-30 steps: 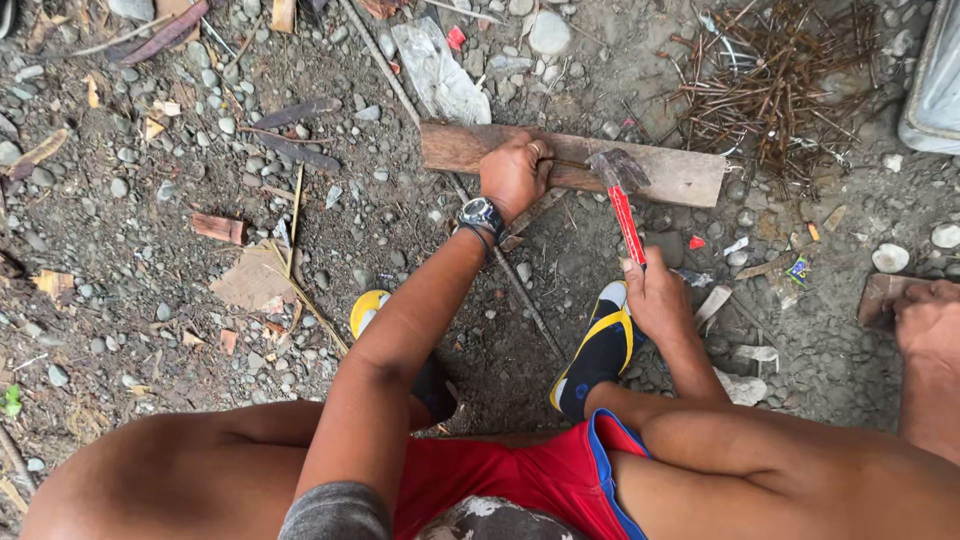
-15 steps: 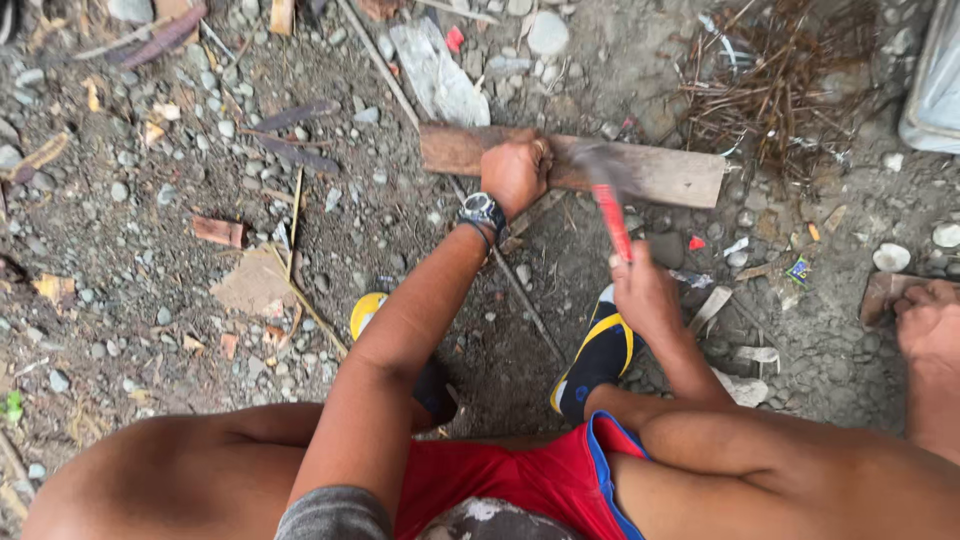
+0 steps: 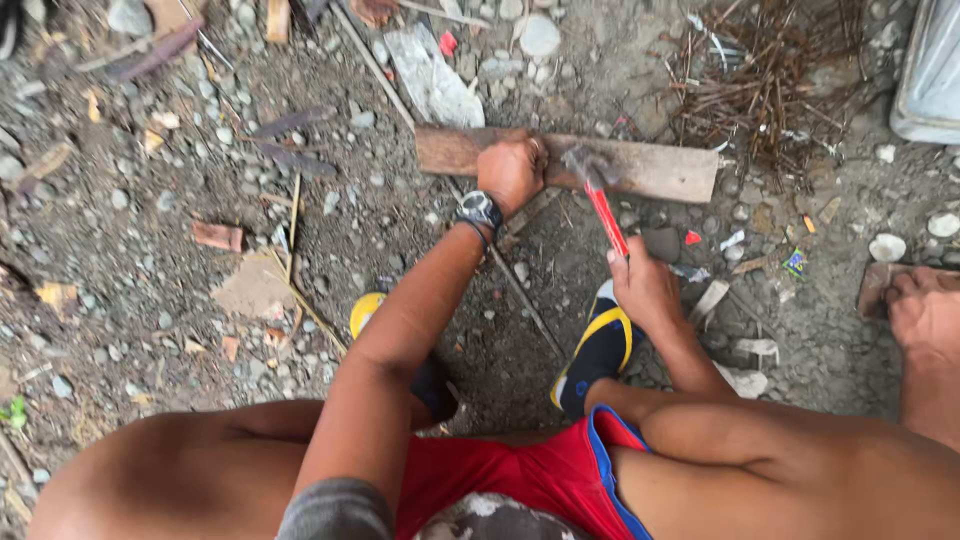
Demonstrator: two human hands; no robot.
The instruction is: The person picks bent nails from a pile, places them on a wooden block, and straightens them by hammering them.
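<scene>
The flat, weathered brown wooden plank [image 3: 640, 165] lies on the gravel ground [image 3: 150, 200], just ahead of the person's feet. All places below are relative to that plank.

Left hand [image 3: 512, 170] sits on the plank's left-middle part, fingers curled shut and pressing down on the wood; looks like it may pinch sth small (a nail?) but too small to tell. A black wristwatch [image 3: 480, 211] sits on that wrist, just on the near side of the plank.

Right hand [image 3: 645, 285] is on the near side of the plank, closed tight round the lower end of a red-handled hammer w/ grey metal head [image 3: 598, 195]. The head is blurred, over the plank's middle, just right of the left hand.

Handling, as a judgement: plank looks stiff, light-ish, dry, rough — not slippery, but splintery, and it may skid on loose stones, so a flat palm hold well clear of the strike spot suits it. Hammer is head-heavy; grip low on the handle gives swing, and the fingers beside the head are the risk.

Near side of plank: black-and-yellow sandals [image 3: 598, 350]. Beyond its right end: a heap of rusty thin metal rods [image 3: 780, 80]. Far right, well apart: another person's bare foot [image 3: 925, 315] on a small wood piece.
</scene>
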